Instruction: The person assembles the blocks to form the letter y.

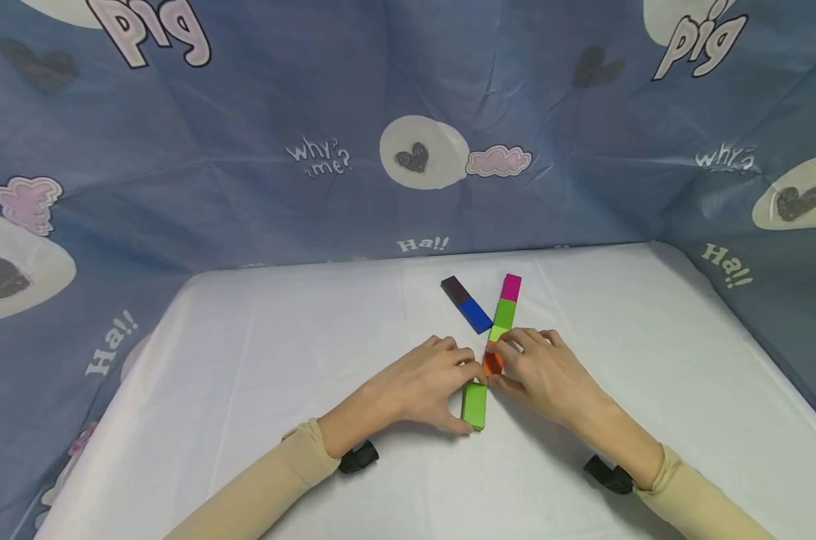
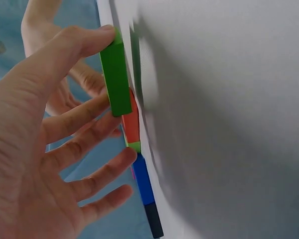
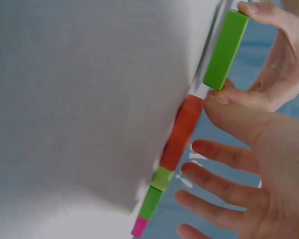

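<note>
My left hand (image 1: 433, 386) pinches a bright green block (image 1: 474, 406) lengthwise, thumb at its near end and a finger at its far end. In the left wrist view this block (image 2: 115, 77) looks slightly raised off the cloth. My right hand (image 1: 546, 375) holds an orange block (image 1: 493, 364) between thumb and forefinger; its other fingers spread beside the row. Beyond the orange block, in one line, lie a yellow-green block (image 3: 162, 178), a green block (image 1: 505, 313) and a magenta block (image 1: 511, 287). A gap separates the held green block from the orange one in the right wrist view.
Left of the row, a blue block (image 1: 475, 316) and a black block (image 1: 455, 289) lie end to end, slanting toward it. White cloth (image 1: 300, 330) covers the table. A blue printed curtain (image 1: 246, 150) hangs behind and at the sides. Black straps (image 1: 359, 457) circle both wrists.
</note>
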Available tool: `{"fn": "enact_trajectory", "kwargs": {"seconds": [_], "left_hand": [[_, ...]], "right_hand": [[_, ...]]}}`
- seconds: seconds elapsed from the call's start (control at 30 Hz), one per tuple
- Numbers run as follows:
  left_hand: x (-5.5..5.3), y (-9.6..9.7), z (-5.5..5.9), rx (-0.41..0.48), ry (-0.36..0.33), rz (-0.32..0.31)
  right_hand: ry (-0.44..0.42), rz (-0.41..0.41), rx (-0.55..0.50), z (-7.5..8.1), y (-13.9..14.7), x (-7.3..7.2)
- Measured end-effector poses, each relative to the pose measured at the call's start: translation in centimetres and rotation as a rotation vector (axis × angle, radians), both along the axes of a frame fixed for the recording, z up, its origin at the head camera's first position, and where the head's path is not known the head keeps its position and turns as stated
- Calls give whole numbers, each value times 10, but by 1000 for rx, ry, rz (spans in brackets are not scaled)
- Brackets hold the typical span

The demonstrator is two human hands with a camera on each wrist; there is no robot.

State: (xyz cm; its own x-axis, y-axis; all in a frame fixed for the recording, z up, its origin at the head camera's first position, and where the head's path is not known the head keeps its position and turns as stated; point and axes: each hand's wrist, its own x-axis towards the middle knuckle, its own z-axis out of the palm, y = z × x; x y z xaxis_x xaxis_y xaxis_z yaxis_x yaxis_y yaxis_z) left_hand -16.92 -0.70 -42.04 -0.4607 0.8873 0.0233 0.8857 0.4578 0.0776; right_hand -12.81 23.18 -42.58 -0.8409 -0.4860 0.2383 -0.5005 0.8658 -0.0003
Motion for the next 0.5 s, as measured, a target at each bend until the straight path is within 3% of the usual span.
{"fn": "enact_trajectory", "kwargs": {"seconds": [0.23,0.5], "left_hand": [[0,5,-3,46,4,-17],[0,6,-8,71,35,-37]], "right_hand": [[36,-13,19,9,4,-2],[57,-16,-7,8,5,-2]]}}
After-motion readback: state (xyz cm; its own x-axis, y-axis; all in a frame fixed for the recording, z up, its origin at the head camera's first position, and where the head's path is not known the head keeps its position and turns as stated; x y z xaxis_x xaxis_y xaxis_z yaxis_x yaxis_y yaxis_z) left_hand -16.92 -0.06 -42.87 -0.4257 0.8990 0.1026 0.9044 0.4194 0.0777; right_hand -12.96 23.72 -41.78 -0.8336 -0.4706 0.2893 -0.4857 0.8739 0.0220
